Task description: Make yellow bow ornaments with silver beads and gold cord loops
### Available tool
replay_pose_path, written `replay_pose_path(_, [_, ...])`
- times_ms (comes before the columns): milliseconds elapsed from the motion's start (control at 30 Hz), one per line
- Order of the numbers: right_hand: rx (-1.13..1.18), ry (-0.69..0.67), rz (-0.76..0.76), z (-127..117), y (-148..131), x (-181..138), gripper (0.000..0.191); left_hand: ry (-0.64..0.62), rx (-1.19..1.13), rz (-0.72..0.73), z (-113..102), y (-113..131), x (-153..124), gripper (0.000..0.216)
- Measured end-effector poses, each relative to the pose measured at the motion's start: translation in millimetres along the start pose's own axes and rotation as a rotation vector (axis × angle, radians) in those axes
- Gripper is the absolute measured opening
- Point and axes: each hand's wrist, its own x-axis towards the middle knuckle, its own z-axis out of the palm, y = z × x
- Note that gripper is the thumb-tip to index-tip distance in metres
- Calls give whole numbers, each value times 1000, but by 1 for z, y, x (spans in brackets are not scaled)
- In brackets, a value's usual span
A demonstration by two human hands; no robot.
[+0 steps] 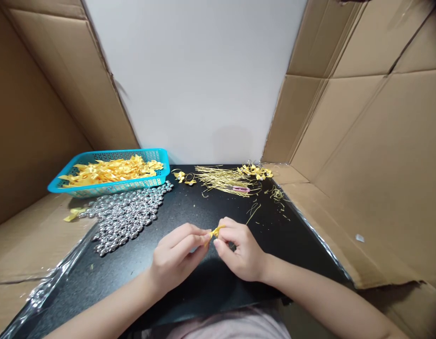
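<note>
Between my two hands, above the front middle of the black table (189,212), is a yellow ribbon bow (215,232). My left hand (180,252) pinches its left end between thumb and fingertips. On the other side my right hand (241,249) is closed on the ribbon's right end, with the fingers curled in. A thin gold cord (253,213) shows just beyond the right hand; whether the hand holds it I cannot tell. Fingers cover part of the bow.
A turquoise basket (112,190) of yellow ribbon bows stands at the back left. Silvery beads (129,216) lie before it. Gold cord lengths (218,178), a pink tool (241,189) and finished-looking bows (256,170) lie at the back. Cardboard walls (380,141) flank the table.
</note>
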Motion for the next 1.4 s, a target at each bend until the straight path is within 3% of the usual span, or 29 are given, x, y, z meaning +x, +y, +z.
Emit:
replay_pose_path(900, [-60,-18,8,2,2,0,32,9,-34,-54,2,-1,0,16])
replay_pose_path(1400, [-93,-12,28,4,3,0,32,-27,-7,-4,2,-2,-4,17])
